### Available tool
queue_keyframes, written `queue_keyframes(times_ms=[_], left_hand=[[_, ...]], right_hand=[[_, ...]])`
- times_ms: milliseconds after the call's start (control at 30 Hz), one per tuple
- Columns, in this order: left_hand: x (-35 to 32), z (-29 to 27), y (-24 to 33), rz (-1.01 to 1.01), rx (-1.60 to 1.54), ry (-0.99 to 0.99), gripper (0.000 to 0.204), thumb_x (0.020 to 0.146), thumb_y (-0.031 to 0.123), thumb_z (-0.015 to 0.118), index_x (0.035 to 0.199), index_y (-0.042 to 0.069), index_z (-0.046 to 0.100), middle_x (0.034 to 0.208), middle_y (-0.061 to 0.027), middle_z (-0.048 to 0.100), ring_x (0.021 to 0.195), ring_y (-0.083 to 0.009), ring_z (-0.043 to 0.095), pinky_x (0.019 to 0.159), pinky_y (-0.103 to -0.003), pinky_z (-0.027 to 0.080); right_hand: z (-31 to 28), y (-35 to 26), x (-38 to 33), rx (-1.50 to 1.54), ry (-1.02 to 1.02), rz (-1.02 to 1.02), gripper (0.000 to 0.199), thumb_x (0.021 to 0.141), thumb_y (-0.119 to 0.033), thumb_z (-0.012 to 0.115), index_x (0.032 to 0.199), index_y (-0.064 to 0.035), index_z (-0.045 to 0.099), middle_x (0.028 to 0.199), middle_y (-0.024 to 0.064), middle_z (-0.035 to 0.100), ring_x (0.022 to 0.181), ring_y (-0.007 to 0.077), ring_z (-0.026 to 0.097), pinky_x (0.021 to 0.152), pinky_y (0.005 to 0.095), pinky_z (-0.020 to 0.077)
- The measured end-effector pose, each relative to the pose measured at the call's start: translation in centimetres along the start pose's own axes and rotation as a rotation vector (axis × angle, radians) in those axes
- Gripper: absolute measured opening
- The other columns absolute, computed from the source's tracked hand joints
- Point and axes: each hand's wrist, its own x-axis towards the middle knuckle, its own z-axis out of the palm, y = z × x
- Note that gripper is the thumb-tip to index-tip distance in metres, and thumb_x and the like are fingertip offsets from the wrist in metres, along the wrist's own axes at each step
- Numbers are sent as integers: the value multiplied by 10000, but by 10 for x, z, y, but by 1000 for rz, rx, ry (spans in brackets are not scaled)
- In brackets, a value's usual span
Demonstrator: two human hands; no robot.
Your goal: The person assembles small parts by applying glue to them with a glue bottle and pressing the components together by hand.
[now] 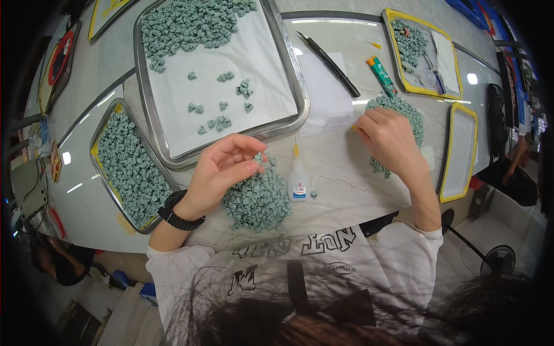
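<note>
Lying far left of glue bottle (298, 180): small tray (101, 173) packed with teal pieces. Big tray (297, 75) up-left of bottle, paper-lined, heap at top, few loose pieces mid-sheet. Left hand (222, 173) just left of bottle, watch on wrist, fingers curled, pinching teal piece (257, 157) above near pile (257, 200). Pile touches bottle's left side. Pen (329, 56) above bottle. Right hand (389, 138) right of bottle, fingers bent onto second pile (404, 109); grip there unclear. Yellow-rimmed trays (459, 151) farthest right.

Bare table strip (346, 173) between bead piles, glue bottle (298, 179) blocking, tray rim (300, 86) behind
</note>
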Motion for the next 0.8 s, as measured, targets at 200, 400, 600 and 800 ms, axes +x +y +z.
queue_keyframes(times_ms=[200,400,600,800], left_hand=[[-2,1,1,-3,-13,7,247,852,65,587,1090,13,547,989,-71,609,860,-132,589,765,-249,453],[-1,-1,4,10,0,-13,253,853,71,594,1094,14,544,992,-68,607,863,-130,591,773,-247,459],[-6,-4,3,-6,-49,-75,265,868,19,580,1129,-12,540,1053,-73,594,946,-122,576,853,-268,471],[-7,-3,4,-16,-44,-65,264,871,15,577,1131,-13,539,1057,-70,592,941,-114,573,850,-261,472]], right_hand=[[-7,-3,5,67,19,1,124,680,-46,687,696,-51,564,655,77,555,623,257,563,572,353,452],[1,0,7,90,-49,-4,124,670,-36,687,695,-45,566,622,71,554,599,261,565,561,358,449],[0,-7,12,125,-45,3,107,675,-26,679,680,-37,573,634,79,575,597,264,571,546,361,449],[-5,-9,16,128,-91,1,89,688,-32,676,690,-33,586,631,89,581,588,269,580,532,360,450]])
